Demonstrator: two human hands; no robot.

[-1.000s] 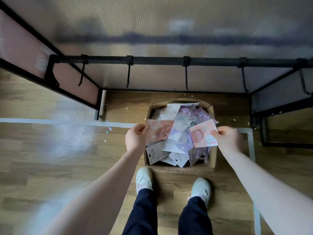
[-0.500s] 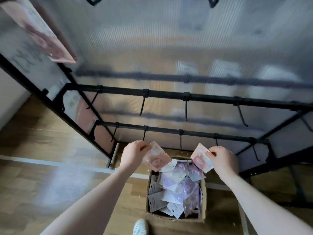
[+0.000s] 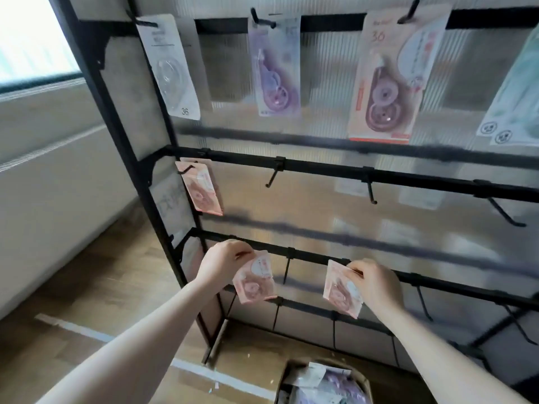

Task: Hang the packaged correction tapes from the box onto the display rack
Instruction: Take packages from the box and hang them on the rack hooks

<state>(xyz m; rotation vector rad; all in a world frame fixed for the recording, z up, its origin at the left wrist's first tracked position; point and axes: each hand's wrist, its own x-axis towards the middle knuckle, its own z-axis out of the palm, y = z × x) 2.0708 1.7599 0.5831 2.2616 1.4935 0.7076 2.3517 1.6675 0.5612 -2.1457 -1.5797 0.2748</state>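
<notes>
Now two pink packs held: left hand [image 3: 222,265] pinches one [image 3: 256,277], right hand [image 3: 374,282] pinches other [image 3: 339,290]; five hang on rack [image 3: 320,170]

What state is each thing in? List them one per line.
Left hand: pinches a pink correction tape pack.
Right hand: pinches a second pink pack.
Pink pack on middle rail: hung.
Middle-rail hook: bare.
Purple pack on top rail: hung.
Cardboard box: open, holding packs.
</notes>
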